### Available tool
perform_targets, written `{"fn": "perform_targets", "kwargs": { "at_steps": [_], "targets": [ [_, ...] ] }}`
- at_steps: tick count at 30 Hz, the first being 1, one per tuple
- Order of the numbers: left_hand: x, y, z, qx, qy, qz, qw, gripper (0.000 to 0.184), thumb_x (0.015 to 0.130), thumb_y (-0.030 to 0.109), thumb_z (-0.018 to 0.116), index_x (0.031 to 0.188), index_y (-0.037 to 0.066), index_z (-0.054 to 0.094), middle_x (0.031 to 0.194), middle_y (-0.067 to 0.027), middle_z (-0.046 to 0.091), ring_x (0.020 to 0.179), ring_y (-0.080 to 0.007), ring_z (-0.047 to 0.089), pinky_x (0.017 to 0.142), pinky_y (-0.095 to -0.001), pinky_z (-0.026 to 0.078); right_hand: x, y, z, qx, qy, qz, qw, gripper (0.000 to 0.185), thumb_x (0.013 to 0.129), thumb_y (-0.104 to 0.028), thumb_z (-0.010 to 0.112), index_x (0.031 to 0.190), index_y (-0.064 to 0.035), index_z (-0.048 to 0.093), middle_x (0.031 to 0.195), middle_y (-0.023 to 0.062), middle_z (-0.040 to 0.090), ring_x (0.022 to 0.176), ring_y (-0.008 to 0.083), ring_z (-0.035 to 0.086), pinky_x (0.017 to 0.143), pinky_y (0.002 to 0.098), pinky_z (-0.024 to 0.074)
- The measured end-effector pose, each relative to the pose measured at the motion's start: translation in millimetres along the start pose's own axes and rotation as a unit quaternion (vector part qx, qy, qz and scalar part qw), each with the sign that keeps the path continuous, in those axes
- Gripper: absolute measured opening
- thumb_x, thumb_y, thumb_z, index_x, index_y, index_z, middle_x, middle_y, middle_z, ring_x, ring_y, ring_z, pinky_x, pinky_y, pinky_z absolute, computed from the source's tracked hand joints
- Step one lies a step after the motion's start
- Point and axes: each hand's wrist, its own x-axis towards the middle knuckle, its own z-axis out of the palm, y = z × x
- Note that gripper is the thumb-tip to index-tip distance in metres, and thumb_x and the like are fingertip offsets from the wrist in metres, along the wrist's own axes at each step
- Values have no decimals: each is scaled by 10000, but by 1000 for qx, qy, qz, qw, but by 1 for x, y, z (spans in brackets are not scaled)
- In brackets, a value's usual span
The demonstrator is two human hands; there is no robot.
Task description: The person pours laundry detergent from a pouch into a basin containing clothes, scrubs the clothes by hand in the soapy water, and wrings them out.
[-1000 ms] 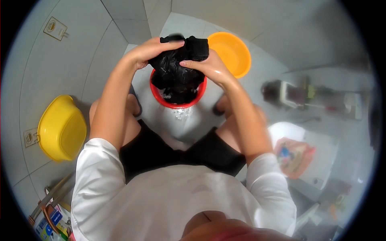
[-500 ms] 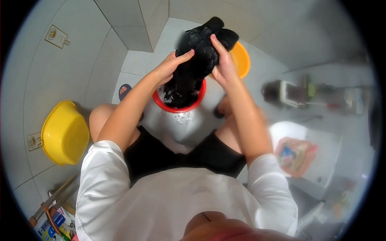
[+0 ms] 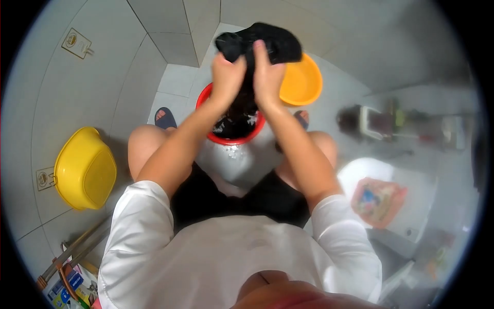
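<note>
A wet black garment point(image 3: 272, 40) is bunched up between my two hands above the red-rimmed basin point(image 3: 237, 141). My left hand point(image 3: 229, 77) has its fingers wrapped round the garment's left side. On the right part of it, my right hand point(image 3: 267, 77) grips with the thumb laid on top. Part of the cloth hangs between my wrists toward the basin. Inside the basin I see dark contents with white suds; whether they are all water or partly cloth I cannot tell. My fingertips are hidden behind the fabric.
An orange-yellow basin point(image 3: 303, 85) stands on the floor just beyond the red one. From the left wall hangs a yellow basin point(image 3: 85, 170). A pink plastic bag point(image 3: 381, 201) lies on a white surface at right. Packages point(image 3: 69, 288) sit lower left.
Both hands have drawn closer together and the garment is bunched differently, its right end now spread sideways. My left hand has turned over, its back facing me. My knees have shifted slightly right.
</note>
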Motion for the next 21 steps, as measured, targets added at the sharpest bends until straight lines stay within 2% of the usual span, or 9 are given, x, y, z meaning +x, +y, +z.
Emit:
{"fn": "perform_targets", "kwargs": {
  "at_steps": [3,4,6,8,13,17,18,20,21],
  "targets": [
    [-32,7,31,36,-5,-6,999,487,958,434,695,970,-52,719,942,-247,749,897,-372,732,819,-440,552,16,7,-6,49,116,-10,992,358,1014,-255,639,875,71,685,822,68,705,728,158,632,673,349,499],
    [-22,-2,29,33,-3,-4,999,487,958,434,695,970,-52,719,942,-247,749,897,-372,732,819,-440,552,7,12,-5,27,95,-24,995,287,999,-204,659,929,74,681,849,77,712,750,176,644,696,364,506],
    [12,-30,15,30,25,-187,982,523,962,450,694,927,-72,714,876,-230,754,836,-327,737,777,-429,555,-9,35,7,4,55,-183,982,203,967,-127,689,1002,72,675,889,86,720,801,186,660,743,367,520],
    [14,-10,0,-121,19,-156,980,621,978,534,641,853,-70,713,803,-184,757,706,-231,709,703,-431,546,-37,18,17,-104,-4,-181,978,230,960,-85,704,1147,43,660,1098,76,702,1014,183,650,926,337,502],
    [-35,11,22,98,-33,-64,993,680,963,558,623,808,-101,679,767,-317,680,776,-412,718,735,-466,528,41,36,-12,-3,119,118,986,347,976,-275,683,907,65,698,828,60,702,711,170,630,671,368,516],
    [9,4,1,60,12,-131,989,667,984,534,591,787,-98,678,708,-246,691,710,-354,707,689,-459,524,-25,29,5,-14,33,-54,998,300,1003,-239,661,1100,44,666,1074,81,702,973,189,643,909,360,502],
    [12,4,-5,-42,1,-192,980,682,985,545,586,766,-95,675,688,-207,688,702,-322,704,679,-453,522,-42,28,17,-47,22,-109,993,311,995,-232,677,1148,37,650,1109,92,696,992,190,643,905,355,502],
    [-4,3,1,45,8,-151,988,695,988,554,578,777,-101,677,703,-251,685,713,-345,708,695,-468,529,-25,34,15,-43,68,-85,993,288,987,-220,684,1095,47,664,1043,91,708,964,185,653,875,359,514],
    [-16,8,4,130,-38,-164,977,698,986,558,577,818,-110,689,755,-313,682,781,-407,720,741,-485,535,-9,25,10,-36,109,-19,993,391,998,-291,674,847,67,632,784,76,666,701,187,616,668,383,506]
  ]
}}
